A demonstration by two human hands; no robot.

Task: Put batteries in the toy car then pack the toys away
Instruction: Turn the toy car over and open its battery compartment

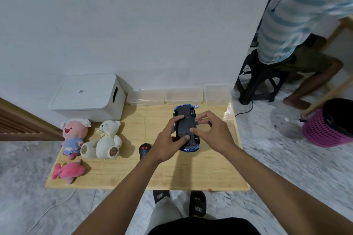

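Note:
A blue toy car (186, 124) lies upside down above the wooden table (114, 175), its dark underside facing me. My left hand (168, 139) grips its left side, thumb near the rear. My right hand (212, 129) holds the right side, thumb pressed on the underside; a small dark piece shows past its fingers. A battery (196, 106) lies on the table behind the car. A black remote (144, 150) sits left of my left wrist. At the table's left are a pink plush (74, 135), a white teddy bear (107, 140) and a pink fish plush (66, 171).
A white lidded storage box (86, 97) stands at the back left. Three clear plastic containers (183, 95) line the wall behind the table. Another person sits on a black stool (256, 82) at right, next to a pink basket (328, 124) on the floor.

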